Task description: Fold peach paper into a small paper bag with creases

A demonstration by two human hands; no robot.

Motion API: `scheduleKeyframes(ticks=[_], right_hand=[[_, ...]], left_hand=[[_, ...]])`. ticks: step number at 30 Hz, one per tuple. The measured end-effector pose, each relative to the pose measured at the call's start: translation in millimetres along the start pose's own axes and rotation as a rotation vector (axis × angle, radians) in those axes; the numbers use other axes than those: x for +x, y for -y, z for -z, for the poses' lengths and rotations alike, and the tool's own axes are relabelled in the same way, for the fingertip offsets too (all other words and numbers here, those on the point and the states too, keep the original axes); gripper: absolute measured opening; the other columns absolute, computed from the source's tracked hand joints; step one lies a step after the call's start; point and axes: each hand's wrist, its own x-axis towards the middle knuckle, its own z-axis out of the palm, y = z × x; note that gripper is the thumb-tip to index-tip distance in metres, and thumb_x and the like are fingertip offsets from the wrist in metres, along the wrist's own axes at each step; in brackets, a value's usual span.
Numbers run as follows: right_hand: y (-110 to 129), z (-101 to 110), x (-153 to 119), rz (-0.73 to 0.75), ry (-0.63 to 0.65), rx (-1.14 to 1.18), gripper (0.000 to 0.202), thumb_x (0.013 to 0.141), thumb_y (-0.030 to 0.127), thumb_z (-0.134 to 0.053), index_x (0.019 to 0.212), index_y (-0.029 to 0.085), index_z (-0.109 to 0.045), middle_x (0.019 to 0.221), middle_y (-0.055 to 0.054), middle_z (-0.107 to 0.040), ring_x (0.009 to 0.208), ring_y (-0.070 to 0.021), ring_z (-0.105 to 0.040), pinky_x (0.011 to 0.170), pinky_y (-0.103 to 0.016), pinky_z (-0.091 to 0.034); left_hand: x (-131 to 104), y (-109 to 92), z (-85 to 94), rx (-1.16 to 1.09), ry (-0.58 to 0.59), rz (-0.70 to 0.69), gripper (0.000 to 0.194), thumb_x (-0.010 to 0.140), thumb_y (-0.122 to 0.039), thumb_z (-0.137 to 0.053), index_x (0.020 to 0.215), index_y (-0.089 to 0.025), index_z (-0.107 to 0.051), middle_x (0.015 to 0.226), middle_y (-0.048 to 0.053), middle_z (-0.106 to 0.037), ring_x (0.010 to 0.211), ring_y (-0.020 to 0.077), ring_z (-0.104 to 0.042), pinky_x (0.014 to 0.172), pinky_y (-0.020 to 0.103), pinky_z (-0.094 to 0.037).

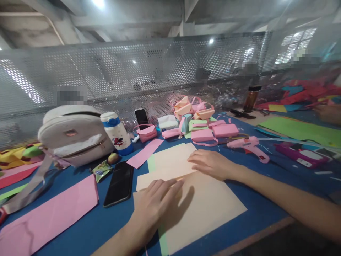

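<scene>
Cream paper sheets lie in front of me on the blue table, with a green sheet peeking out from under their left side. My left hand rests over the left part of the paper, fingers stretched out along a fold or edge, holding nothing. Farther up and to the right, my right hand lies flat on the upper cream sheet, its fingers extended to the left. Between the hands runs the line where the upper piece meets the lower sheet; I cannot tell whether it is a fold.
Left of the paper are a black phone, pink paper, a bottle and a white backpack. Small paper bags stand behind it. A pink glue gun and a purple device lie to the right.
</scene>
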Motion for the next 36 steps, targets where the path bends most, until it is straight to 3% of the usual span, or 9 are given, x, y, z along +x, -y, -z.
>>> scheduleKeyframes(ticks=[7,15,17,19,24,29,32,34,36], right_hand=[[11.0,13.5,1.8,0.039,0.161,-0.057,0.062,0.083,0.049,-0.068,0.133,0.015,-0.058,0.138,-0.015,-0.057,0.126,-0.0318,-0.053,0.105,-0.046,-0.042],[26.4,-5.0,13.7,-0.03,0.112,-0.11,0.04,0.082,0.008,-0.048,0.12,0.016,-0.062,0.113,-0.012,-0.069,0.101,-0.0257,-0.063,0.082,-0.035,-0.047],[16.5,0.7,17.9,-0.151,0.051,0.005,0.023,0.093,0.018,-0.042,0.088,0.017,-0.064,0.082,-0.006,-0.068,0.075,-0.0207,-0.063,0.065,-0.03,-0.042],[5.6,5.4,18.9,-0.264,-0.016,0.24,0.037,0.096,0.036,-0.043,0.063,0.019,-0.05,0.059,0.001,-0.053,0.056,-0.0152,-0.052,0.053,-0.026,-0.032],[-2.0,3.0,9.6,-0.442,-0.003,0.964,0.046,0.079,0.061,-0.066,0.078,0.015,-0.059,0.068,0.0,-0.061,0.057,-0.0133,-0.053,0.052,-0.023,-0.034],[10.3,4.1,4.0,-0.438,-0.015,1.087,0.043,0.075,0.056,-0.073,0.084,0.014,-0.066,0.08,-0.005,-0.07,0.073,-0.0199,-0.064,0.062,-0.026,-0.043],[13.6,5.7,4.2,-0.417,-0.005,1.069,0.039,0.077,0.052,-0.072,0.087,0.015,-0.067,0.083,-0.006,-0.071,0.079,-0.023,-0.066,0.067,-0.028,-0.047],[13.3,3.3,3.9,-0.417,-0.03,1.002,0.037,0.078,0.05,-0.071,0.09,0.015,-0.067,0.086,-0.006,-0.071,0.08,-0.0239,-0.067,0.068,-0.03,-0.049],[12.5,-1.5,2.9,-0.403,-0.075,0.897,0.035,0.081,0.049,-0.067,0.092,0.016,-0.066,0.081,-0.005,-0.069,0.075,-0.0222,-0.065,0.065,-0.029,-0.048]], left_hand=[[-0.2,-8.9,7.2,-0.009,-0.106,-0.219,0.034,0.103,-0.01,-0.035,0.127,-0.009,-0.058,0.096,0.008,-0.073,0.081,0.0178,-0.061,0.083,0.035,-0.048],[-8.1,7.4,23.0,0.044,-0.1,-0.233,0.034,0.103,-0.013,-0.035,0.117,-0.015,-0.067,0.096,0.003,-0.077,0.092,0.0154,-0.066,0.105,0.035,-0.039],[-16.9,19.6,28.0,0.07,-0.125,-0.176,0.036,0.105,-0.014,-0.034,0.118,-0.017,-0.067,0.101,0.001,-0.077,0.099,0.0145,-0.066,0.112,0.036,-0.031],[-26.1,33.6,33.9,0.106,-0.225,-0.063,0.036,0.105,-0.016,-0.034,0.115,-0.022,-0.069,0.098,-0.001,-0.078,0.098,0.0137,-0.067,0.116,0.037,-0.025],[-36.5,68.9,50.3,0.213,-0.289,0.122,0.03,0.099,-0.012,-0.048,0.101,-0.031,-0.073,0.083,-0.004,-0.075,0.086,0.0171,-0.069,0.116,0.047,-0.022],[-24.6,85.0,53.8,0.277,-0.45,0.161,0.029,0.085,-0.011,-0.068,0.08,-0.038,-0.076,0.091,-0.001,-0.067,0.094,0.0204,-0.061,0.114,0.046,-0.024],[-19.3,83.0,41.8,-0.003,-0.52,0.401,0.024,0.082,-0.015,-0.071,0.08,-0.039,-0.078,0.129,-0.001,-0.054,0.124,0.0257,-0.05,0.112,0.046,-0.03],[-17.7,79.0,29.1,-0.49,-0.561,0.711,0.021,0.085,-0.029,-0.069,0.102,-0.039,-0.075,0.149,-0.002,-0.039,0.136,0.0319,-0.041,0.109,0.048,-0.038],[-15.5,75.3,15.7,-1.118,-0.598,1.038,0.05,0.083,-0.047,-0.067,0.131,-0.042,-0.056,0.154,0.003,-0.036,0.135,0.0365,-0.043,0.099,0.051,-0.048]])
